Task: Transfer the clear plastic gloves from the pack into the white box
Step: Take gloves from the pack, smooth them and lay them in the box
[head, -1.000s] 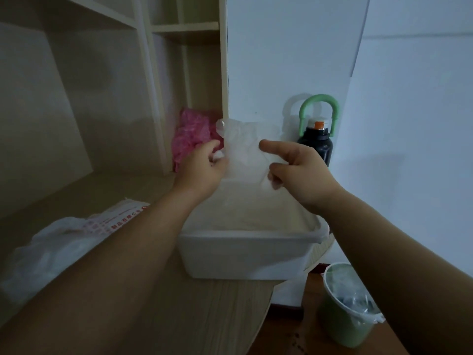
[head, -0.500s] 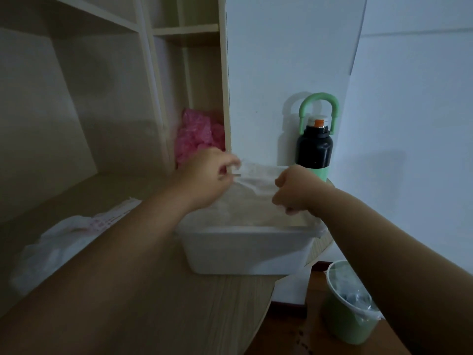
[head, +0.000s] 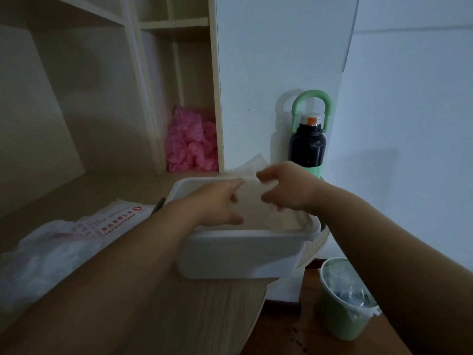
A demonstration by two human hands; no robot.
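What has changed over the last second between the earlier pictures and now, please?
The left hand and right hand lowered the clear glove from above the white box down into it. The right hand still seems to pinch it; the left hand's grip is blurred. The pack, the bottle and the box stayed put.

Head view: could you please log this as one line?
right hand pinches thin clear plastic glove | left hand at its edge, grip blurred | glove over white rectangular plastic box

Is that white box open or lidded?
Open: no lid covers the white box; its far inner wall shows.
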